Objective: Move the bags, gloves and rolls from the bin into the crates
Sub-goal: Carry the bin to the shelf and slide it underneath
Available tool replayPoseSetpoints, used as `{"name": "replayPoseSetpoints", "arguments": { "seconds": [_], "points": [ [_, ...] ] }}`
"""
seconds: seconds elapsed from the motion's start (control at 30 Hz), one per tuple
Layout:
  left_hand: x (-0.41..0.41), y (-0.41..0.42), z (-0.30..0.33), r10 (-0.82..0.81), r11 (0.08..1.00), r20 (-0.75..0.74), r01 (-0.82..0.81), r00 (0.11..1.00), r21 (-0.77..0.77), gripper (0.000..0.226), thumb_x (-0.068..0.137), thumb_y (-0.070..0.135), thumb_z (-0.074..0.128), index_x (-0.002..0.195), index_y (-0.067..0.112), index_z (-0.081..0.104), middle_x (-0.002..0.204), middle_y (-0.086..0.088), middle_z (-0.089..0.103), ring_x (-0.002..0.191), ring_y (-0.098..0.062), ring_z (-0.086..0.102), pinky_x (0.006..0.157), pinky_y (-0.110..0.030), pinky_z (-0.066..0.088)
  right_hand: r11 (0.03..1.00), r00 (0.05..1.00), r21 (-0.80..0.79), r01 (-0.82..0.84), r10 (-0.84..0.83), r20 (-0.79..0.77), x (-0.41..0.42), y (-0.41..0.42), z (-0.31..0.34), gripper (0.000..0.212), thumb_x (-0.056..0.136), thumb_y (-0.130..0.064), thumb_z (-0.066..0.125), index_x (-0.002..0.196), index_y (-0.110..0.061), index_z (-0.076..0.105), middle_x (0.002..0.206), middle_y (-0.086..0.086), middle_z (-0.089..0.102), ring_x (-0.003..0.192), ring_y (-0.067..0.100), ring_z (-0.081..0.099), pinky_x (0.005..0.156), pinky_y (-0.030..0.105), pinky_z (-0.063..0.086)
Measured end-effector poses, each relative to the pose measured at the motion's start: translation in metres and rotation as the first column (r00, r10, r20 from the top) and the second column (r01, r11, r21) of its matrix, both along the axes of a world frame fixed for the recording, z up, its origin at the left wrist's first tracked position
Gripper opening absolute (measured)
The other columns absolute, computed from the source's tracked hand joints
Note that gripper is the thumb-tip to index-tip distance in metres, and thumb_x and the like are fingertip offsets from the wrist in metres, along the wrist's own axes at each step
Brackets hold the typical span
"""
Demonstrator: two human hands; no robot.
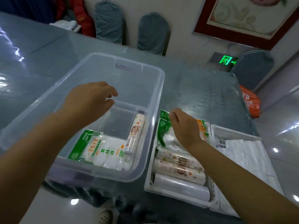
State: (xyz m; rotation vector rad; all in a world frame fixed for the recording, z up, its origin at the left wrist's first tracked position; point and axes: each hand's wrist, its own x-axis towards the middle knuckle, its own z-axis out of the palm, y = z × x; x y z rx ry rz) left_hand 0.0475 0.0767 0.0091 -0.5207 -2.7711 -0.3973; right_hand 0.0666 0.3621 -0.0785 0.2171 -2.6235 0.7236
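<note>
left hand (90, 101) loosely open, right hand (182, 128) fingers pinched

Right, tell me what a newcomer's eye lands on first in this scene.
First the big clear bin at centre, nearly empty, with a green-edged glove pack and one printed roll left in its near end. Next the white crate to its right, packed with rolls, where the right hand pinches a green packet. The left hand hovers over the bin.

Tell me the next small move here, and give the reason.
Probably lower the left hand into the clear bin and take the patterned roll or the green-edged glove pack. Both still lie in the bin, and that hand hovers above them holding nothing, while the right hand is busy pinching a green pack over the white crate.
</note>
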Motion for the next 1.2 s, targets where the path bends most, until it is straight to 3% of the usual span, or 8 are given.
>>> {"name": "replayPoseSetpoints", "arguments": {
  "seconds": [0.1, 0.2, 0.4, 0.53, 0.67, 0.97, 1.13, 1.2],
  "points": [
    [-0.020, -0.048, -0.003, 0.020, 0.999, 0.020, -0.019, 1.000, -0.050, 0.022, 0.082, 0.017, 0.063, 0.104, 0.020, 0.066, 0.104, -0.005, 0.064, 0.090, -0.031, 0.061, 0.074, -0.037, 0.046, 0.980, 0.968, -0.163, 0.113, -0.071, 0.240, -0.014, -0.039, 0.022, 0.035, 0.098, -0.036, 0.036, 0.074, -0.018, 0.055, 0.062, -0.005, 0.052, 0.058, 0.014, 0.048, 0.054, 0.031, 0.038],
    [-0.035, -0.092, -0.010, 0.045, 0.993, 0.016, -0.043, 0.999, -0.112, 0.027, 0.079, 0.014, 0.066, 0.106, 0.018, 0.066, 0.109, -0.010, 0.061, 0.095, -0.036, 0.058, 0.076, -0.044, 0.047, 0.883, 0.886, -0.357, 0.303, -0.123, 0.447, -0.025, -0.067, 0.030, 0.048, 0.094, -0.043, 0.041, 0.063, -0.010, 0.057, 0.066, 0.007, 0.058, 0.063, 0.022, 0.054, 0.067, 0.036, 0.045],
    [-0.053, -0.141, -0.031, 0.139, 0.971, 0.100, -0.116, 0.985, -0.211, 0.037, 0.073, 0.003, 0.064, 0.110, 0.003, 0.059, 0.115, -0.022, 0.053, 0.099, -0.044, 0.049, 0.081, -0.053, 0.048, 0.726, 0.764, -0.417, 0.547, -0.229, 0.603, -0.016, -0.088, 0.030, 0.036, 0.080, -0.041, 0.062, 0.056, -0.018, 0.047, 0.038, -0.009, 0.048, 0.038, 0.010, 0.042, 0.034, 0.017, 0.028],
    [-0.050, -0.147, -0.042, 0.209, 0.977, 0.193, -0.200, 0.958, -0.069, 0.046, 0.079, -0.002, 0.051, 0.123, 0.007, 0.044, 0.108, -0.026, 0.048, 0.082, -0.046, 0.055, 0.072, -0.051, 0.049, 0.744, 0.747, -0.356, 0.565, -0.279, 0.603, -0.009, -0.103, 0.030, 0.031, 0.075, -0.032, 0.068, 0.061, -0.016, 0.047, 0.058, 0.002, 0.047, 0.048, 0.016, 0.044, 0.040, 0.020, 0.031],
    [-0.049, -0.157, -0.034, 0.221, 0.967, 0.245, -0.244, 0.944, 0.068, 0.059, 0.077, -0.002, 0.052, 0.132, 0.012, 0.039, 0.116, -0.026, 0.053, 0.100, -0.046, 0.053, 0.083, -0.049, 0.044, 0.707, 0.782, -0.410, 0.576, -0.332, 0.527, -0.008, -0.109, 0.037, 0.027, 0.074, -0.023, 0.068, 0.061, -0.015, 0.045, 0.056, 0.003, 0.042, 0.046, 0.016, 0.040, 0.040, 0.020, 0.030],
    [-0.027, -0.133, 0.038, 0.139, 0.899, 0.074, -0.158, 0.987, 0.408, 0.060, 0.073, 0.002, 0.053, 0.123, 0.033, 0.039, 0.122, -0.012, 0.054, 0.098, -0.039, 0.054, 0.084, -0.053, 0.049, 0.648, 0.839, -0.533, 0.544, -0.418, 0.349, 0.024, -0.090, 0.092, 0.016, 0.073, -0.025, 0.065, 0.071, -0.013, 0.055, 0.062, 0.000, 0.050, 0.051, 0.012, 0.042, 0.043, 0.021, 0.034],
    [0.008, -0.081, 0.087, 0.038, 0.926, -0.049, -0.016, 0.998, 0.377, 0.060, 0.073, 0.003, 0.055, 0.124, 0.029, 0.040, 0.120, -0.013, 0.056, 0.092, -0.041, 0.056, 0.080, -0.054, 0.049, 0.617, 0.852, -0.598, 0.512, -0.455, 0.260, 0.087, -0.046, 0.131, 0.015, 0.076, -0.024, 0.064, 0.082, -0.010, 0.065, 0.075, 0.002, 0.065, 0.062, 0.015, 0.060, 0.050, 0.019, 0.047],
    [0.028, -0.051, 0.099, 0.001, 0.935, -0.082, 0.028, 0.997, 0.354, 0.061, 0.072, 0.003, 0.055, 0.126, 0.026, 0.041, 0.120, -0.016, 0.057, 0.091, -0.042, 0.056, 0.080, -0.051, 0.049, 0.582, 0.848, -0.643, 0.498, -0.482, 0.221, 0.121, -0.023, 0.144, 0.011, 0.077, -0.019, 0.064, 0.084, -0.010, 0.067, 0.069, -0.001, 0.066, 0.055, 0.009, 0.061, 0.047, 0.016, 0.047]
  ]
}}
